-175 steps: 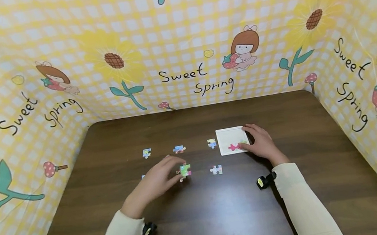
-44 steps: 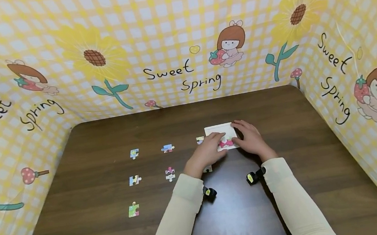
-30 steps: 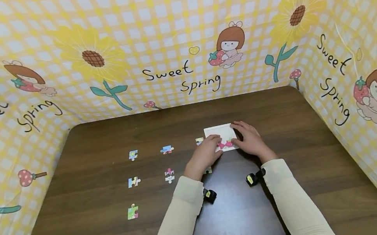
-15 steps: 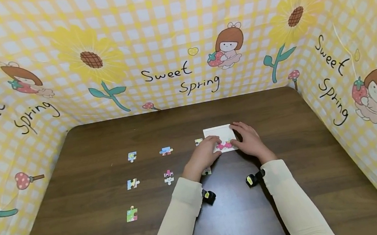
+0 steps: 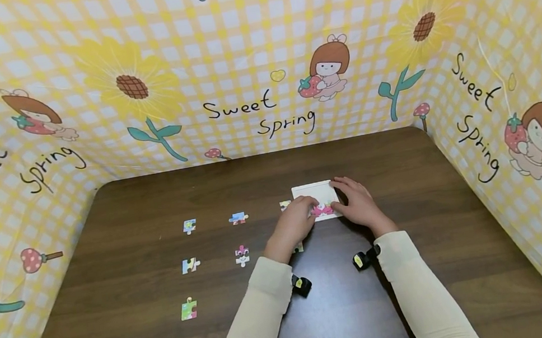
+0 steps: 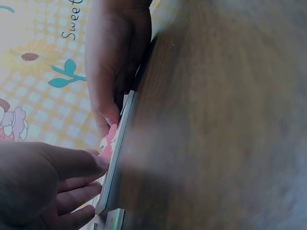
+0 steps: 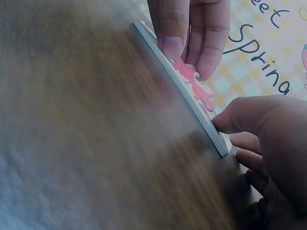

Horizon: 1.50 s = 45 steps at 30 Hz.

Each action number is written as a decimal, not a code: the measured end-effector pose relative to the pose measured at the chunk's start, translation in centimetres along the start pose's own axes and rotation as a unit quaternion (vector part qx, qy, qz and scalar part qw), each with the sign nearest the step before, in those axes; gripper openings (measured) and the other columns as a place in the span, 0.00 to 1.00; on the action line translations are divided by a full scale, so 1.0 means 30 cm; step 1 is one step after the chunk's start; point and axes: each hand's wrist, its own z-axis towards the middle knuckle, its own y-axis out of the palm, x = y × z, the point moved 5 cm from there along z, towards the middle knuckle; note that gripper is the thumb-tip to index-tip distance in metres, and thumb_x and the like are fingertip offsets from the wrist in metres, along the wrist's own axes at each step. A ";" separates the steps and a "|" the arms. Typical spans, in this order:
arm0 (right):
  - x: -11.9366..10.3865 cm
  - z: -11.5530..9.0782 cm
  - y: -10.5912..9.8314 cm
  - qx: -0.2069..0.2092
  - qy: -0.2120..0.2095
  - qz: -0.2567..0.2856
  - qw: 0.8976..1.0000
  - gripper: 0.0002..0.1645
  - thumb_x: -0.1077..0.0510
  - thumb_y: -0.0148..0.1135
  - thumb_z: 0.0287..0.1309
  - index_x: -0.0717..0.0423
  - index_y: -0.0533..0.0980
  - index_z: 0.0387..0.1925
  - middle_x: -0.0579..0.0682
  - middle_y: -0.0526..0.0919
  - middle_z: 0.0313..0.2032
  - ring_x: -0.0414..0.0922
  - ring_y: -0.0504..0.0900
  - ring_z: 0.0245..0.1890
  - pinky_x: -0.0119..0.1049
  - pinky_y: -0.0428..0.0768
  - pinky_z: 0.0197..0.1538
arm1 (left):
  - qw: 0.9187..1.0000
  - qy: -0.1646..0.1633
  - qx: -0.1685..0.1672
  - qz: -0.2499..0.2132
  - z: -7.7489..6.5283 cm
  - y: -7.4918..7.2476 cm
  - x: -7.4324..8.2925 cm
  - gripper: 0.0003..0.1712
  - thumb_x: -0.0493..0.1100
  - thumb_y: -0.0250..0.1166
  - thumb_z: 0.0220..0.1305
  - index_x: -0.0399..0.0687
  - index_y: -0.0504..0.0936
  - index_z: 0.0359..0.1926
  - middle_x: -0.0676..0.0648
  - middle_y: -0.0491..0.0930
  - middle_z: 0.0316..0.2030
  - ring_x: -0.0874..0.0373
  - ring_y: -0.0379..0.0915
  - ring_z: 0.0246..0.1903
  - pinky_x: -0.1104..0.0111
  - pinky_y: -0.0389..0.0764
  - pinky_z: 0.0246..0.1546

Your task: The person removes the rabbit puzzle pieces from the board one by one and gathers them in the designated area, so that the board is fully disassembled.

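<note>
A small white puzzle tray [image 5: 311, 191] lies flat on the table, with pink pieces [image 5: 322, 210] along its near side. My left hand [image 5: 290, 226] is at the tray's near left corner, thumb and fingers pinching a puzzle piece there that they mostly cover. My right hand [image 5: 361, 206] grips the tray's right side; in the right wrist view its thumb [image 7: 230, 117] sits on the near corner and the other fingers reach round the side edge. In the left wrist view, the left thumb [image 6: 91, 163] touches the pink piece at the tray's edge.
Loose jigsaw pieces lie left of the tray: a blue one [image 5: 238, 218], another blue one [image 5: 189, 226], a pink-and-white one [image 5: 242, 256], a pale one [image 5: 191, 265] and a green one [image 5: 189, 308]. Two more, one yellowish [image 5: 285, 205], are partly hidden by my left hand.
My left hand has come from the middle pieces, where it held a green piece, rightward to the tray. Lately its fingers drew back to the near left corner; the right hand stays.
</note>
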 end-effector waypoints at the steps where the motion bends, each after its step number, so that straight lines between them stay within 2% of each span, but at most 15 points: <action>1: 0.001 0.001 0.000 -0.001 0.000 0.000 1.000 0.34 0.53 0.62 0.63 0.58 0.66 0.68 0.58 0.62 0.70 0.57 0.52 0.72 0.60 0.47 0.69 | 1.000 0.000 0.004 0.001 0.000 -0.001 0.001 0.14 0.37 0.63 0.65 0.46 0.82 0.51 0.46 0.79 0.50 0.54 0.75 0.53 0.63 0.73 0.55; 9: 0.004 0.003 -0.002 0.002 -0.002 -0.009 1.000 0.34 0.53 0.62 0.63 0.58 0.66 0.68 0.59 0.62 0.70 0.58 0.52 0.72 0.61 0.47 0.69 | 1.000 -0.013 0.021 -0.010 -0.004 -0.017 0.008 0.13 0.34 0.62 0.64 0.47 0.84 0.48 0.47 0.80 0.47 0.54 0.77 0.49 0.63 0.76 0.50; 18: 0.006 -0.003 0.011 0.000 -0.002 -0.011 1.000 0.34 0.52 0.61 0.64 0.57 0.66 0.68 0.58 0.62 0.70 0.57 0.52 0.72 0.60 0.48 0.69 | 0.999 -0.026 0.024 0.007 -0.010 -0.020 -0.003 0.13 0.34 0.62 0.64 0.49 0.85 0.47 0.47 0.81 0.45 0.54 0.79 0.45 0.62 0.78 0.46; 23: -0.002 -0.005 0.021 -0.001 -0.007 -0.008 1.000 0.34 0.53 0.62 0.63 0.58 0.66 0.68 0.58 0.63 0.69 0.58 0.53 0.72 0.61 0.48 0.69 | 0.999 -0.021 0.023 0.012 -0.023 -0.021 -0.007 0.12 0.35 0.61 0.65 0.49 0.85 0.47 0.47 0.81 0.44 0.55 0.79 0.44 0.63 0.79 0.44; 27: -0.003 -0.003 0.017 -0.006 -0.007 -0.005 1.000 0.34 0.53 0.62 0.63 0.59 0.66 0.68 0.59 0.62 0.70 0.58 0.52 0.72 0.62 0.48 0.68 | 1.000 -0.008 0.008 0.002 -0.029 -0.044 -0.001 0.12 0.38 0.61 0.68 0.48 0.84 0.50 0.48 0.81 0.46 0.54 0.78 0.47 0.63 0.77 0.49; 30: 0.001 0.002 0.001 -0.006 -0.004 -0.006 1.000 0.35 0.52 0.61 0.64 0.59 0.65 0.69 0.59 0.61 0.70 0.59 0.52 0.72 0.62 0.47 0.68 | 1.000 0.007 -0.004 -0.025 -0.032 -0.092 0.006 0.13 0.41 0.61 0.69 0.48 0.84 0.52 0.48 0.81 0.49 0.54 0.76 0.51 0.63 0.75 0.53; 34: -0.005 0.005 -0.007 -0.005 -0.004 -0.001 1.000 0.35 0.53 0.60 0.64 0.60 0.64 0.69 0.60 0.60 0.70 0.59 0.51 0.72 0.62 0.46 0.69 | 0.998 0.014 0.008 -0.061 -0.074 -0.205 -0.005 0.14 0.43 0.63 0.68 0.49 0.84 0.52 0.49 0.81 0.49 0.53 0.76 0.50 0.62 0.75 0.53; 40: -0.009 0.000 0.002 -0.013 -0.009 0.002 1.000 0.35 0.52 0.60 0.65 0.60 0.64 0.69 0.59 0.59 0.71 0.60 0.51 0.72 0.62 0.46 0.69 | 0.996 0.009 0.043 -0.075 -0.186 -0.365 -0.049 0.14 0.44 0.64 0.67 0.50 0.83 0.53 0.50 0.80 0.49 0.54 0.76 0.50 0.61 0.75 0.53; 45: -0.014 0.004 -0.004 -0.016 -0.012 0.001 1.000 0.35 0.53 0.60 0.64 0.61 0.64 0.69 0.61 0.60 0.70 0.61 0.51 0.71 0.63 0.46 0.68 | 0.997 0.015 0.051 -0.062 -0.275 -0.449 -0.082 0.14 0.45 0.65 0.66 0.52 0.82 0.52 0.50 0.80 0.49 0.56 0.75 0.51 0.60 0.75 0.53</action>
